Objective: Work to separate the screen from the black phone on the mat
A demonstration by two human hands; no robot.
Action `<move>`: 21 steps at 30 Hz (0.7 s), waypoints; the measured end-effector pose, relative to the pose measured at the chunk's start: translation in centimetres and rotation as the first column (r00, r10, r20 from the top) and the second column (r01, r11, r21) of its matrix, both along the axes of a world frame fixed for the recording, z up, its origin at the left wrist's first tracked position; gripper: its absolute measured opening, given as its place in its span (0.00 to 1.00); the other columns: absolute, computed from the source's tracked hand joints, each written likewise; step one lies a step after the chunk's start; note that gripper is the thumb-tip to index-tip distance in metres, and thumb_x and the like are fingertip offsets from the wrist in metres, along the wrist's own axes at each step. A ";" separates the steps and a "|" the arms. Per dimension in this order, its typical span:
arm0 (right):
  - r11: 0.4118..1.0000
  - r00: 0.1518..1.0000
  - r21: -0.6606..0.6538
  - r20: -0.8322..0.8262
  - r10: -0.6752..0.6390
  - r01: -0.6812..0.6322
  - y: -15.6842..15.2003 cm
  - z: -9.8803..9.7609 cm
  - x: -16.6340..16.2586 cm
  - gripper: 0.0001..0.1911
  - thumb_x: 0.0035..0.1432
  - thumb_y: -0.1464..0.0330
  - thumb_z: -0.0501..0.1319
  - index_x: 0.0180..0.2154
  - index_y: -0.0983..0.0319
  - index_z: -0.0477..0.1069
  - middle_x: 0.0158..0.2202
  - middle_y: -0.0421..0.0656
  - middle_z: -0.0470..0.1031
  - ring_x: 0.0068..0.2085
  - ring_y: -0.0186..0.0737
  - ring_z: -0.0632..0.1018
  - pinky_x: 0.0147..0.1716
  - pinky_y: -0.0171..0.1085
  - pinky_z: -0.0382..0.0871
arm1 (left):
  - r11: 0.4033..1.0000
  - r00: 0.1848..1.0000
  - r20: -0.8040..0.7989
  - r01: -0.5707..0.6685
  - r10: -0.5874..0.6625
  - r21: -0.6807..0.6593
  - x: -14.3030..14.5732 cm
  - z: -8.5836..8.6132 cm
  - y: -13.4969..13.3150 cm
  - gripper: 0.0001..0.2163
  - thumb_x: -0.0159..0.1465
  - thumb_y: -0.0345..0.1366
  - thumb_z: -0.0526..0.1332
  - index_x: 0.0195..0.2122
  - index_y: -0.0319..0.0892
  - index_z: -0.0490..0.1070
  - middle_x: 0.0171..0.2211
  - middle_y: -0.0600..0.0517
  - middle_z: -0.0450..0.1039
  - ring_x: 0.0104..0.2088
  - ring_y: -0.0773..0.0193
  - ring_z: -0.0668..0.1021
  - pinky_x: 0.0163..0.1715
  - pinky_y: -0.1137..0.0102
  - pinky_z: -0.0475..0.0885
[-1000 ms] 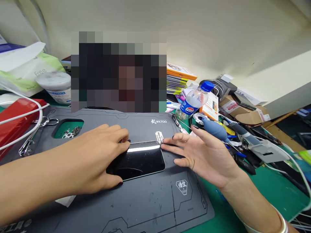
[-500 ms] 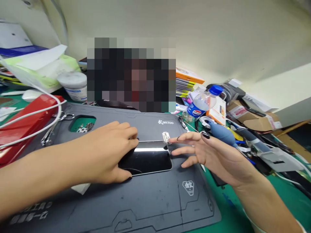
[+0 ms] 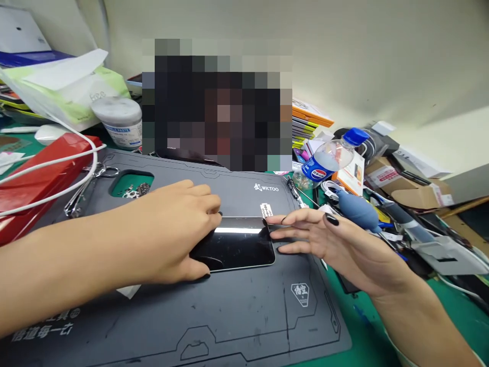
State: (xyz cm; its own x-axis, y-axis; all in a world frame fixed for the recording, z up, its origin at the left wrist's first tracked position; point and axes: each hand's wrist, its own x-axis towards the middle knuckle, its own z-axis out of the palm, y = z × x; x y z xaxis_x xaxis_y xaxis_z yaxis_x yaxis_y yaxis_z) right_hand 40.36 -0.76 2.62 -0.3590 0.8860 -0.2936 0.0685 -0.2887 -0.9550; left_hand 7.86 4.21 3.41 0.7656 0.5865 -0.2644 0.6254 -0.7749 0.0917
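Note:
A smartphone (image 3: 237, 250) lies flat, its glossy black screen up, on a grey work mat (image 3: 160, 321). My left hand (image 3: 183, 232) covers the phone's left end, with fingers at the far edge and thumb at the near edge. Past the right end, my right hand (image 3: 324, 237) has its fingers spread and stretched towards the phone's edge; the fingertips are at or very close to the right corner, and I cannot tell if they touch. A small razor blade (image 3: 266, 210) rests on the mat just beyond that corner.
To the left are a red box (image 3: 46, 178), white cables, metal scissors (image 3: 105, 171) and a paste jar (image 3: 120, 122). Small metal parts sit in the mat's cutout (image 3: 132, 178). On the right are a Pepsi bottle (image 3: 328, 158), a blue air blower (image 3: 361, 209) and cardboard boxes.
My right hand's fingers have shifted slightly and lie closer to the phone's right end. The left hand keeps its grip. The whole view has shifted a little.

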 end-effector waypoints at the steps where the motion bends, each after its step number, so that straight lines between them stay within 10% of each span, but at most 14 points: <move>1: 1.000 1.000 -0.020 -0.015 0.004 -0.004 0.1 0.0 0.0 0.23 0.69 0.40 0.77 0.50 0.49 0.93 0.66 0.47 0.91 0.60 0.55 0.92 0.56 0.48 0.92 | 1.000 1.000 -0.002 -0.002 0.002 0.001 0.0 0.0 0.0 0.22 0.61 0.46 0.83 0.55 0.43 0.91 0.55 0.42 0.89 0.50 0.40 0.87 0.49 0.52 0.77; 21: 0.947 0.953 -0.313 -0.258 -0.159 0.073 0.4 0.0 -0.1 0.17 0.64 0.49 0.83 0.42 0.55 0.93 0.60 0.46 0.93 0.41 0.35 0.93 0.47 0.31 0.87 | 0.985 0.984 -0.099 -0.158 0.151 -0.063 1.3 0.5 -1.0 0.20 0.70 0.46 0.76 0.59 0.43 0.87 0.60 0.40 0.85 0.55 0.36 0.88 0.58 0.44 0.85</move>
